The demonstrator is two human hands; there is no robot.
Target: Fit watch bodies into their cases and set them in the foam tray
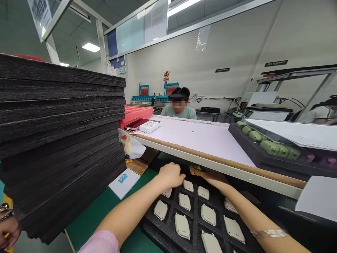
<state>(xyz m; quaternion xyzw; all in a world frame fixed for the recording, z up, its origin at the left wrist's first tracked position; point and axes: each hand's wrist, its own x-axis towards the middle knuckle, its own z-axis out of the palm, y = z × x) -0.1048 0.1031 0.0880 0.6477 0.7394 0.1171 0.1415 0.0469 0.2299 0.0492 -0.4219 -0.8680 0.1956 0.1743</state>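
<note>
A black foam tray (171, 225) with compartments holds several white plastic casings (182, 225), each lying in its own pocket. Over the tray's far left part is my left hand (170, 175), its fingers curled down; whatever they grip is hidden behind the knuckles. My right hand (198, 172) reaches to the tray's far edge, below the shelf, with yellow covers on its fingertips. Those fingers are closed at a small whitish piece that looks like another casing, mostly covered by the hand.
Black foam sheets (63, 140) rise in a tall stack at left. A raised shelf (195, 137) overhangs the tray, bearing a white box (150, 126), red trays (138, 111) and a foam tray of green parts (273, 147). Another person (179, 105) sits opposite; someone's hand (9, 230) shows at lower left.
</note>
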